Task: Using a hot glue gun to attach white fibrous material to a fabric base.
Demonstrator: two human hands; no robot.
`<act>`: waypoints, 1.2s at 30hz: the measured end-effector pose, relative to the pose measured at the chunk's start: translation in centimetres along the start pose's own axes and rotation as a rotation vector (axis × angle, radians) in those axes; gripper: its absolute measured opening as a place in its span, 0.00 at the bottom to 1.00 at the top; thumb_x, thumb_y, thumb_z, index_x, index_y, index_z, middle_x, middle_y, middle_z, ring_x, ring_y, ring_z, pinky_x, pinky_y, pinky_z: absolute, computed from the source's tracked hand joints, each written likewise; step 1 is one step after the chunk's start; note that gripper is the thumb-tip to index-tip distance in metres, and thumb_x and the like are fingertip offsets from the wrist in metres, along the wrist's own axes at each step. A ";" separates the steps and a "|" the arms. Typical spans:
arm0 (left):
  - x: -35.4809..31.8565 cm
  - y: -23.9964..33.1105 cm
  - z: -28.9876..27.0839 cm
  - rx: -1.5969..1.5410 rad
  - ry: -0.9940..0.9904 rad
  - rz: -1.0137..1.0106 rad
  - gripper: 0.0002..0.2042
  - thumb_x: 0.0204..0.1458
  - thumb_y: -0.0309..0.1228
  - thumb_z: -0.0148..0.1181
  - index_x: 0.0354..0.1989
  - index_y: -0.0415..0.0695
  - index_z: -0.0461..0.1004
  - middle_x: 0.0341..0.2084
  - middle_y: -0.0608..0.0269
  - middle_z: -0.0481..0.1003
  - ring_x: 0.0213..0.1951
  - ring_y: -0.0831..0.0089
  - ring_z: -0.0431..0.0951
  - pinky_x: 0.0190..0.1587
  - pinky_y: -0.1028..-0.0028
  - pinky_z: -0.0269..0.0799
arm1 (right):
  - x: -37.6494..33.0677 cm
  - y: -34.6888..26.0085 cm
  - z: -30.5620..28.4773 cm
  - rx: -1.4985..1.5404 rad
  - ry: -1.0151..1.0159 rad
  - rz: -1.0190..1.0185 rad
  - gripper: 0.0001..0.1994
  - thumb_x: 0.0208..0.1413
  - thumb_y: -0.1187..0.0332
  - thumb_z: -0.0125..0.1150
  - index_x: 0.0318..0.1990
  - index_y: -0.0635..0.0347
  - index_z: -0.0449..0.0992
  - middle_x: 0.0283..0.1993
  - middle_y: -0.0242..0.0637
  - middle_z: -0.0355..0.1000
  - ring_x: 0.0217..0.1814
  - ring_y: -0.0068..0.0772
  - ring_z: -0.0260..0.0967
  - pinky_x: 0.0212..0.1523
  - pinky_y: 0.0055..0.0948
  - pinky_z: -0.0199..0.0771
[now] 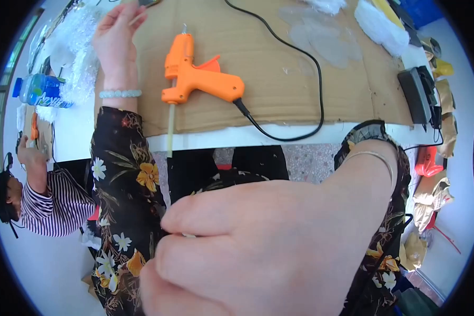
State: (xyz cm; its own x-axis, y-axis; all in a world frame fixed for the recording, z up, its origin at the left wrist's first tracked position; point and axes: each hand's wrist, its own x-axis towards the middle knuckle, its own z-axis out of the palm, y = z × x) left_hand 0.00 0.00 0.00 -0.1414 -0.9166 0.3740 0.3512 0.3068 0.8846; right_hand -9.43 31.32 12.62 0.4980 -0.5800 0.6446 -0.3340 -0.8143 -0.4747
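Orange glue gun (200, 80) lies loaded with a glue stick (170, 126); my far left grip (117, 38) and near right grip (258, 245) curl, holding what, I cannot tell; only loading looks done.

1 cardboard sheet (279, 92) lies on the counter (73, 134), with 1 glue gun (182, 71) on it. The glue stick (170, 126) reaches over the counter's near edge; the cable (320, 84) loops right of the gun. The left hand (117, 39) is left of the gun, plastic film (79, 55) and 1 bottle (39, 89) farther left. The right hand (258, 247) is before the counter.
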 end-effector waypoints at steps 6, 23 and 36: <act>-2.0 2.5 -0.5 0.059 -0.034 -0.036 0.06 0.51 0.22 0.62 0.34 0.32 0.77 0.29 0.58 0.78 0.31 0.74 0.79 0.37 0.76 0.79 | 0.0 4.2 -1.5 -0.302 0.001 0.025 0.12 0.41 0.72 0.65 0.37 0.60 0.79 0.32 0.36 0.73 0.28 0.35 0.71 0.29 0.29 0.73; -3.2 3.0 2.0 0.045 -0.156 -0.204 0.06 0.51 0.24 0.63 0.37 0.37 0.75 0.30 0.60 0.79 0.30 0.75 0.80 0.38 0.76 0.78 | 2.2 22.6 -3.4 -0.171 -0.158 1.009 0.16 0.54 0.65 0.62 0.44 0.69 0.77 0.39 0.39 0.77 0.42 0.24 0.73 0.44 0.24 0.72; -3.5 3.5 2.0 -0.133 -0.271 -0.350 0.12 0.58 0.32 0.58 0.41 0.33 0.74 0.34 0.54 0.79 0.36 0.69 0.81 0.40 0.71 0.79 | 3.4 22.7 -6.7 0.076 0.134 1.054 0.12 0.55 0.62 0.61 0.37 0.62 0.77 0.32 0.28 0.71 0.35 0.18 0.64 0.39 0.20 0.66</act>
State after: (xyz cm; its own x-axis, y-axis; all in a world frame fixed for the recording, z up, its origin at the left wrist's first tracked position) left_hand -0.13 4.79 2.31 -0.5033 -0.8537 0.1340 0.3522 -0.0610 0.9339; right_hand -20.69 10.74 8.11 -0.1067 -0.9927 -0.0555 -0.4919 0.1012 -0.8648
